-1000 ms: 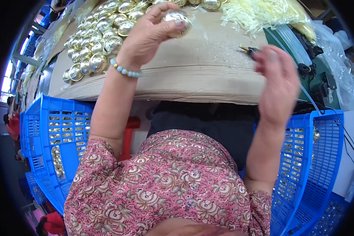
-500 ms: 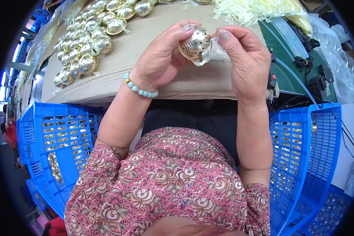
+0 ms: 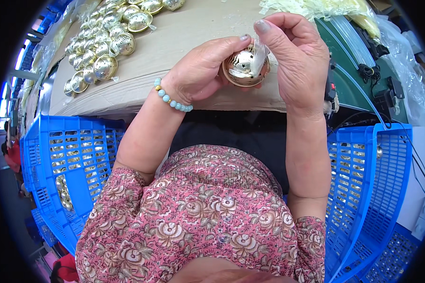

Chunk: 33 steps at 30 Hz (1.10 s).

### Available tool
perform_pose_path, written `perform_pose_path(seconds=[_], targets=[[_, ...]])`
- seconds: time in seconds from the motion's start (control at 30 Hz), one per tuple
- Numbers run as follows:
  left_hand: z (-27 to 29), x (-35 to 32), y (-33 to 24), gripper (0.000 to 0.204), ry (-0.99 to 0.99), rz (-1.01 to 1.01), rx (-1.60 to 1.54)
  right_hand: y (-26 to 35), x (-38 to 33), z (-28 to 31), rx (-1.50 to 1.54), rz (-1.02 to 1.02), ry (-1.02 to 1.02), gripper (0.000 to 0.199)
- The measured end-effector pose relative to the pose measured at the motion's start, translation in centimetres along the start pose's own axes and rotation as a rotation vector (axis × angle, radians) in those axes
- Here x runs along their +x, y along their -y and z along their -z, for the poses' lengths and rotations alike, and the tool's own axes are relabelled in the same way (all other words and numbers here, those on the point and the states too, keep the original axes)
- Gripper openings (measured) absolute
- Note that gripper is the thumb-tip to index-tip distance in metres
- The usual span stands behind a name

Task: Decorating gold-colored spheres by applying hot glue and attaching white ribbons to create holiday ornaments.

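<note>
The left hand point(image 3: 198, 68) grips a gold ball point(image 3: 243, 66), thumb over its top and fingers curled behind and under it; the ball, pierced with small stars and stripes, sits just above the near edge of the cardboard point(image 3: 189, 28), between the two hands; a clear strip point(image 3: 259, 57) runs up from the ball to the right hand point(image 3: 297, 61), whose thumb and forefinger pinch its upper end; the other right fingers are curled; a pale blue bracelet point(image 3: 167, 98) circles the left wrist.

More gold balls point(image 3: 123, 43) lie grouped on the cardboard at the upper left, well apart from the hands; yellow strips point(image 3: 311, 6) are heaped at the top; a green mat point(image 3: 350, 93) lies to the right, with a cable point(image 3: 367, 71) and a plastic bag point(image 3: 411, 70) near it; a blue crate point(image 3: 87, 177) stands at the person's left, gold showing through its slots; a second crate point(image 3: 370, 165) stands at the right.
</note>
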<state>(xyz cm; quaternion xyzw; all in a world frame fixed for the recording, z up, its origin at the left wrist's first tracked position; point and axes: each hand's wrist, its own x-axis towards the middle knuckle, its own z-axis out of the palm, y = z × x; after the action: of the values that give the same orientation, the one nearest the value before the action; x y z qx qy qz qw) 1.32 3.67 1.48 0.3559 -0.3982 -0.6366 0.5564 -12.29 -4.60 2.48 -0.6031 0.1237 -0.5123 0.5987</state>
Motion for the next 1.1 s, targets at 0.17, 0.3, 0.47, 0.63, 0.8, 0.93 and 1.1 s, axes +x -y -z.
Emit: perform_pose_path(seconds=[0.17, 0.3, 0.47, 0.63, 0.8, 0.93, 1.1], targets=[[-0.2, 0.0, 0.8, 0.043, -0.01, 0.022, -0.136, -0.7, 0.1, 0.0, -0.06, -0.024, -0.008, 0.015], [0.0, -0.1, 1.2, 0.04, 0.067, 0.046, -0.175, -0.8, 0.1, -0.6, -0.088, -0.082, 0.012, 0.013], [0.1, -0.2, 1.0, 0.035, -0.043, 0.046, -0.274, 0.5, -0.4, 1.1, -0.407, 0.055, -0.107, 0.01], [1.3, -0.3, 0.4, 0.026, -0.223, -0.001, -0.551, 1.5, -2.4, 7.9, -1.565, 0.152, -0.341, 0.034], [1.3, 0.3, 0.3, 0.026, -0.251, -0.052, -0.705, 1.0, -3.0, 8.8, -1.689, -0.132, -0.363, 0.043], [1.4, 0.3, 0.3, 0.025, -0.276, -0.065, -0.747, 1.7, -2.3, 11.1, -1.544, -0.301, -0.229, 0.039], [1.7, 0.5, 0.6, 0.029, -0.264, -0.087, -0.766, 2.0, -3.4, 10.7, -0.665, -0.2, -0.363, 0.026]])
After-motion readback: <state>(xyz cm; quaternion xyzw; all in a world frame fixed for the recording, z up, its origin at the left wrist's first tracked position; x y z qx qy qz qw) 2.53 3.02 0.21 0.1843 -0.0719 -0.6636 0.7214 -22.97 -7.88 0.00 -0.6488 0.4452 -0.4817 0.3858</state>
